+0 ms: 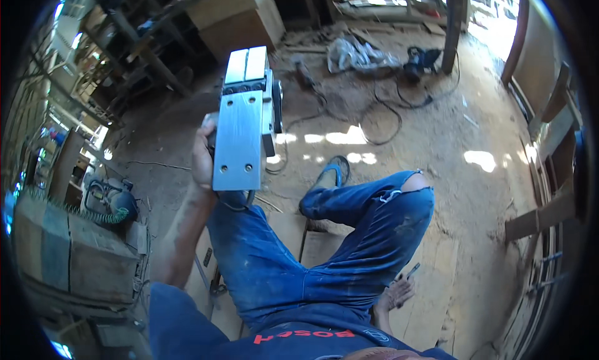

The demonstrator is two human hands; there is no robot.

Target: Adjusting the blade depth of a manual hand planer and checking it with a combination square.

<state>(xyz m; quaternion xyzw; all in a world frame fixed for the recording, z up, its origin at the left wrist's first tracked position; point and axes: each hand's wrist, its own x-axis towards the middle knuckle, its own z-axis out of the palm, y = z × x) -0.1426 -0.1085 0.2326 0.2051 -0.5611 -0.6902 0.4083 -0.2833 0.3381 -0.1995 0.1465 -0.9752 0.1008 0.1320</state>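
Note:
My left hand [203,151] is closed around the side of an electric hand planer [239,135], raised above my left thigh. Its flat metal sole, with screws near the corners, faces up toward me; a power cord [236,205] hangs from its near end. Low on the right, beside my hip, my right hand [398,293] rests at a wooden board [430,285]. A short pen-like stick [413,271] pokes out by its fingers and seems to be held there. The grip is small and partly hidden.
I sit with knees apart. Another power tool [419,62] and crumpled clear plastic [359,54] lie on the dirt floor ahead, among looping cords [399,120]. To the left stand a compressor-like machine [112,201] with a coiled green hose and stacked timber [68,248]. A wooden post [454,29] rises ahead.

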